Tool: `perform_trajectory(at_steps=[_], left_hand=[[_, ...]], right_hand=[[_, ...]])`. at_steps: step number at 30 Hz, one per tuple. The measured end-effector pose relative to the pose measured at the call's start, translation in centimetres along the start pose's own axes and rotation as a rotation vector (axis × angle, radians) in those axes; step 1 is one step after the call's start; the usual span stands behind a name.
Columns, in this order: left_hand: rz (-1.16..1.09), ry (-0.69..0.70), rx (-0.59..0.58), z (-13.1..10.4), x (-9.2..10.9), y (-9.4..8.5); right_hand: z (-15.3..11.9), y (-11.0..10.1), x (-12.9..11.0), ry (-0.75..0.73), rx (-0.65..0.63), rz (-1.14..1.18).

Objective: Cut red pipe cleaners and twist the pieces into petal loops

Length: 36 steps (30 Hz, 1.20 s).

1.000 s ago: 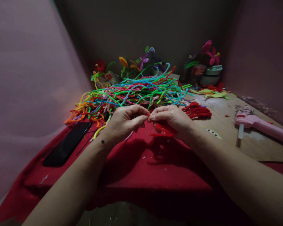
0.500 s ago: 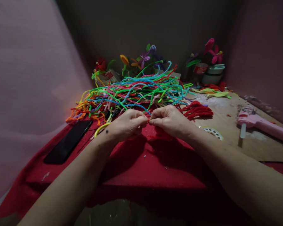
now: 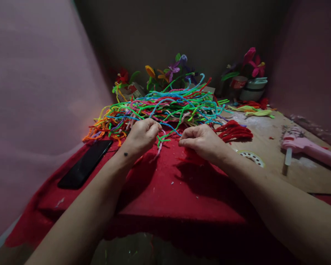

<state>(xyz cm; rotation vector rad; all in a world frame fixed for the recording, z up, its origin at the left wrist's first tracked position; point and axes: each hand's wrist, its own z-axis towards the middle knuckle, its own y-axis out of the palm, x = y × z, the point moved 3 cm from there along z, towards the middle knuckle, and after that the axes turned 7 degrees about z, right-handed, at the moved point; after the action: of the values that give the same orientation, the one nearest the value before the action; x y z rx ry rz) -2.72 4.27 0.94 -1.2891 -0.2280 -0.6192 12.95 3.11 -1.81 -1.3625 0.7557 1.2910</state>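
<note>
My left hand (image 3: 145, 137) is closed over the red cloth, its fingers curled in; what they hold, if anything, is hidden. A short way to the right, my right hand (image 3: 200, 141) pinches thumb against forefinger. Red fuzzy pipe cleaner (image 3: 193, 156) shows just beneath that palm, partly covered by it. Between the two hands, the ends of a green pipe cleaner (image 3: 162, 139) and a pale pink one stick out beside my left fingers. Behind them spreads a big tangled heap of coloured pipe cleaners (image 3: 165, 105).
A black phone (image 3: 85, 164) lies at left. To the right are a bundle of red pipe cleaners (image 3: 234, 131), a white perforated disc (image 3: 252, 158) and a pink glue gun (image 3: 309, 147). Pipe-cleaner flowers (image 3: 172, 70) and a pale green container (image 3: 253, 89) stand at the back.
My hands, which met fingertip to fingertip over a bit of red, have drawn apart. The left has moved left and slightly up, uncovering green and pink pipe-cleaner ends. The view has shifted slightly.
</note>
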Motion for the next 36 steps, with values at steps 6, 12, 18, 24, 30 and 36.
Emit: perform_trajectory(at_steps=[6, 12, 18, 24, 30, 36], left_hand=[[0.145, 0.01, -0.01, -0.9, -0.7, -3.0], [0.529, -0.077, -0.236, -3.0, -4.8, -4.1], [0.828, -0.128, -0.344, -3.9, -6.8, -2.9], [0.885, -0.211, -0.387, -3.3, -6.9, -2.8], [0.906, -0.263, -0.339, -6.3, -6.1, -5.4], [0.54, -0.073, -0.312, -11.6, -2.9, -3.8]], right_hand=[[0.2, 0.4, 1.1, 0.127, -0.012, 0.28], [0.2, 0.8, 1.5, 0.139, -0.024, 0.491], [0.0, 1.2, 1.5, 0.193, -0.038, 0.606], [0.2, 1.4, 2.2, 0.212, -0.036, 0.664], [0.1, 1.4, 1.7, 0.198, -0.027, 0.74], [-0.4, 1.9, 1.2, 0.217, -0.126, 0.857]])
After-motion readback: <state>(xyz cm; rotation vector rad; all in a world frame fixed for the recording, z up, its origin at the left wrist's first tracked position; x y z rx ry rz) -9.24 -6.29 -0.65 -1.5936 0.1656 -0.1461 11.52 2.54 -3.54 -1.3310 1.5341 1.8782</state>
